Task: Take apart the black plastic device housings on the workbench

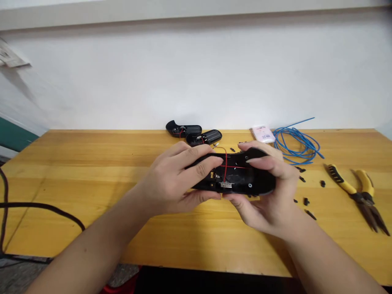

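Note:
Both hands hold a black plastic housing (241, 179) above the front half of the table, its hollow inside facing me. Inside it, a thin red wire (226, 163) runs to a small silver switch-like part (226, 185) near the lower edge. My left hand (180, 171) grips the left end, fingers over the top rim and thumb below; it covers that end. My right hand (269, 179) wraps the rounded right end, with its thumb under the lower edge. Behind them lie two similar black housings (191, 130) (211, 135) with red wires.
On the right are a coil of blue cable (297, 143), a small white-pink packet (262, 134) and yellow-black pliers (364, 196). Several small black parts (306, 201) lie scattered there. A black cable (43, 206) crosses the left side of the wooden table (92, 163). A white wall (153, 73) stands behind.

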### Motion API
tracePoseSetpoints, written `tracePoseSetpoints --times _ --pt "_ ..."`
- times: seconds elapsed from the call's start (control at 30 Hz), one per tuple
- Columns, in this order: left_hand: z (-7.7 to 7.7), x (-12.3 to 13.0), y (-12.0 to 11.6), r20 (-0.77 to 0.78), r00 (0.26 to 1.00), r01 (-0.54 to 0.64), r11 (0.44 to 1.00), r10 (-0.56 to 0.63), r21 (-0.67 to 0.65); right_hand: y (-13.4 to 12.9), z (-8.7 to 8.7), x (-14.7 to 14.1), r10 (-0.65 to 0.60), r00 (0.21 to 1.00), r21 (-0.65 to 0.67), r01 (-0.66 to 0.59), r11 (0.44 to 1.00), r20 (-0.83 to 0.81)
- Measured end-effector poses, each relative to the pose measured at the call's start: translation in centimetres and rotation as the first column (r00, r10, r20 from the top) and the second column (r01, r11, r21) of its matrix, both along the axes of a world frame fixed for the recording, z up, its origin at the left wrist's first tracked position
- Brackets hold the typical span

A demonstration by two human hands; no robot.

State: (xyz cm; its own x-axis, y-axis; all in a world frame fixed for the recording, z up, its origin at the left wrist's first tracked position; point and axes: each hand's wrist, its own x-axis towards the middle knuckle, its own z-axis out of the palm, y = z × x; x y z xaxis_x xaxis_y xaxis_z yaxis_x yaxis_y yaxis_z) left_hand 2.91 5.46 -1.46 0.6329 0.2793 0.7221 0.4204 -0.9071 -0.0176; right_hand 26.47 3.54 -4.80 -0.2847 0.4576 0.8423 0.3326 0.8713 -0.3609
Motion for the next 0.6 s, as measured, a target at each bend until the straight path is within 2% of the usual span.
tracePoseSetpoints --times 0.07,0.23,0.53,0.6 --pt "0.05 -0.17 0.07 -0.065 0.998 0.017 1.000 -0.017 0.003 0.17 -0.11 0.13 0.027 1.000 -0.022 -0.027 0.999 0.010" --pt "-0.01 0.18 -0.35 -0.109 0.994 0.009 0.999 -0.005 0.038 0.06 -0.44 -0.39 0.023 0.976 0.006 -0.023 1.000 -0.215" --pt "0.33 0.05 -0.39 -0.074 0.996 0.051 0.997 -0.046 0.059 -0.55 -0.80 -0.32 0.021 0.977 -0.059 -0.034 0.998 -0.211" --pt "0.31 -0.04 -0.29 -0.070 0.996 0.052 0.996 -0.048 0.066 -0.39 -0.64 0.05 0.053 0.982 -0.062 -0.065 0.996 -0.182"
